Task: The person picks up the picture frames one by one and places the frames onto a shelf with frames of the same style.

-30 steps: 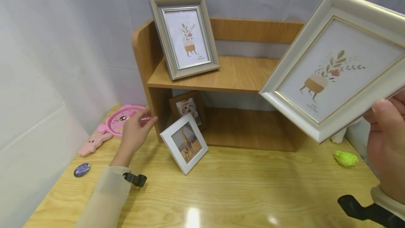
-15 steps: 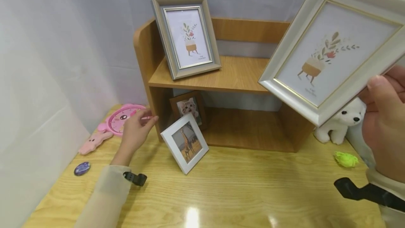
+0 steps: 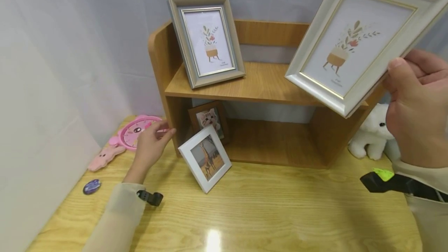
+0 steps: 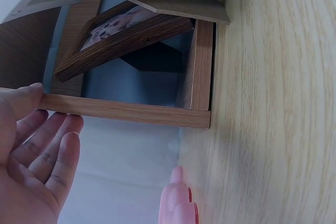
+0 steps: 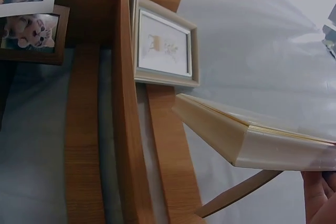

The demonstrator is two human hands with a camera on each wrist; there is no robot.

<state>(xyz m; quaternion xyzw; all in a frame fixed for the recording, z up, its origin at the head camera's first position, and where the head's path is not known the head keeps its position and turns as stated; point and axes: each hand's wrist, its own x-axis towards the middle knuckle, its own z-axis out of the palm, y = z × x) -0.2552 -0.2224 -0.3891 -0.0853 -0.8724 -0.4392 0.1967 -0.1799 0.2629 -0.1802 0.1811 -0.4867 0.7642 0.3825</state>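
My right hand [image 3: 420,112] grips the lower right edge of a white picture frame [image 3: 353,46] with a gold inner line and a potted-plant print. It is held tilted before the right end of the upper shelf; its back leg [image 5: 241,191] sticks out in the right wrist view. My left hand [image 3: 150,143] pinches the left side panel of the wooden desktop shelf [image 3: 266,81], thumb on one side and fingers on the other in the left wrist view. A grey-beige picture frame [image 3: 210,42] stands on the upper shelf at left.
A white giraffe picture frame [image 3: 206,162] stands before a brown cat picture frame [image 3: 211,119] at lower left. A pink clock [image 3: 131,133], pink bunny [image 3: 105,158] and purple oval [image 3: 92,186] lie left on the table; a white plush dog [image 3: 371,135] and yellow-green item [image 3: 383,174] are right.
My right hand has moved the white picture frame upward and left, closer over the shelf's right end, and turned it slightly. The left hand stays at the side panel.
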